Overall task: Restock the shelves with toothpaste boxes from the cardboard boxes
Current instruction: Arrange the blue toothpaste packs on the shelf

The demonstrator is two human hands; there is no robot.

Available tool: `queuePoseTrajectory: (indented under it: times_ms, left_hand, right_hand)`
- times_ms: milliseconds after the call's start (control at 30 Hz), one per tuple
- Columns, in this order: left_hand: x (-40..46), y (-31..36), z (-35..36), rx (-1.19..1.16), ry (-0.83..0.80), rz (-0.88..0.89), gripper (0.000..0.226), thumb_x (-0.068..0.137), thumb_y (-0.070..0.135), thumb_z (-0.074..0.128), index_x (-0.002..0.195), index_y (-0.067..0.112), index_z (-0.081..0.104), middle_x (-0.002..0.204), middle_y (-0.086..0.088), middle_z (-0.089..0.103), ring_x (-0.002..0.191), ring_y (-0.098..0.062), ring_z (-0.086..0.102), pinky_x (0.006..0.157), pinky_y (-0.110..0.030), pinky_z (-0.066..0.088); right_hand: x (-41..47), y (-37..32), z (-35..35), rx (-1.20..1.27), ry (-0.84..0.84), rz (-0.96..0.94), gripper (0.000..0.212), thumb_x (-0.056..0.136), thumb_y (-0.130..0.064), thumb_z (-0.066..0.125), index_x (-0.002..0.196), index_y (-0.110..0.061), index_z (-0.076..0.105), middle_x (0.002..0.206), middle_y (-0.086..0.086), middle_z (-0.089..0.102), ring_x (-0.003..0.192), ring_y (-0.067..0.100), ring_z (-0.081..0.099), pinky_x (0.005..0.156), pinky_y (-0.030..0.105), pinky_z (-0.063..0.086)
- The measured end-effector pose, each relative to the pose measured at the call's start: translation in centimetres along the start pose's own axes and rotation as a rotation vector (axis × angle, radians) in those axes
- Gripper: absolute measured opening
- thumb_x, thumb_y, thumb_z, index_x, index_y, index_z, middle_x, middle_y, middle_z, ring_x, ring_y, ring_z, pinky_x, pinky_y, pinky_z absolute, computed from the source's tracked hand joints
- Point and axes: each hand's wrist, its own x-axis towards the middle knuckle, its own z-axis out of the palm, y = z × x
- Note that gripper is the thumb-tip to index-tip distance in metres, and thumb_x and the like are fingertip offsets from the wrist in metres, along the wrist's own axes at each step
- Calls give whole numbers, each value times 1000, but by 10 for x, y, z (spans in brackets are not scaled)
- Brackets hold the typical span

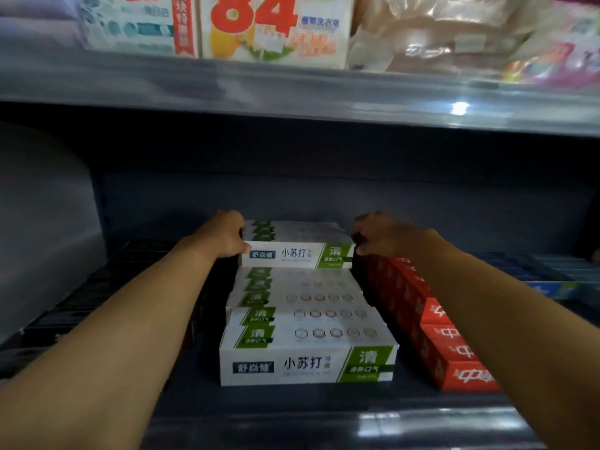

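Note:
Several white-and-green toothpaste boxes (306, 362) lie in a row running front to back on the dark shelf (292, 404). At the back, a second layer of the same boxes (298, 256) rests on top of that row. My left hand (224, 235) grips the left end of this upper group and my right hand (380, 237) grips its right end. Both arms reach deep into the shelf. No cardboard box is in view.
A row of red toothpaste boxes (444, 339) lies right beside the white ones. Blue boxes (552, 280) lie further right. Dark boxes (97, 287) fill the left of the shelf. The shelf above (292, 89) carries detergent boxes (276, 27) and plastic bags (438, 34).

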Motion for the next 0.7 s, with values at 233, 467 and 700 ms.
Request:
queuePoseTrajectory:
  times_ms: [233,467,700]
  left_hand:
    - [35,-15,20,-25,-62,-39,25,80,21,76,98,7,65,98,-7,64,88,-22,60,68,-27,42]
    - [43,-19,23,-62,-48,-27,16,80,14,75,88,4,66,94,-9,66,88,-25,62,71,-29,45]
    - [47,-22,26,-61,-31,-24,22,81,13,74,100,3,68,101,-11,66,94,-26,63,76,-30,46]
  right_hand:
    - [36,9,23,19,-49,11,42,82,-26,71,120,-16,57,112,2,61,104,21,58,80,29,45]
    - [47,5,27,11,-41,-22,38,85,-19,68,121,-11,58,108,-1,56,97,15,53,79,26,41]
    - [50,4,27,0,-28,-45,26,84,-20,69,76,-29,46,81,-12,45,89,15,50,69,26,37]
